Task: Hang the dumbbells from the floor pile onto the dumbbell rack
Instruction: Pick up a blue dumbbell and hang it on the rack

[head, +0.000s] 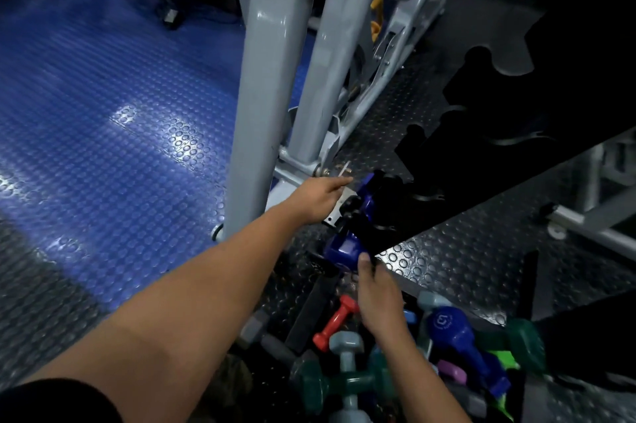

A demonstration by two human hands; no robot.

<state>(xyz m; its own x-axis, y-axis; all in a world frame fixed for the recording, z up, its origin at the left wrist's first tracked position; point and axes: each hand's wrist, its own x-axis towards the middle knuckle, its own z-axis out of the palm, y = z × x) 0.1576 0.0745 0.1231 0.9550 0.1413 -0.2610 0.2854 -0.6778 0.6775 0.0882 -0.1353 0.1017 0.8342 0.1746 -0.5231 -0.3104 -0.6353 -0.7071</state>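
Observation:
A blue dumbbell [344,247] sits in the lowest slot of the black dumbbell rack [481,147], its near head toward me and its far head [367,183] beyond the slot. My right hand [375,288] touches the near head with thumb and fingertips. My left hand [320,197] reaches out beside the far head with its fingers extended; it holds nothing that I can see. The floor pile lies below my right arm: a red dumbbell [335,322], a grey one [347,360], a dark green one [330,383], another blue one [461,343], and several more.
A grey machine frame [265,78] stands just left of the rack, with its base bolts beside my left hand. Blue studded matting [103,112] covers the floor to the left, black studded matting [447,267] lies under the rack. Another grey frame [592,223] stands at the right.

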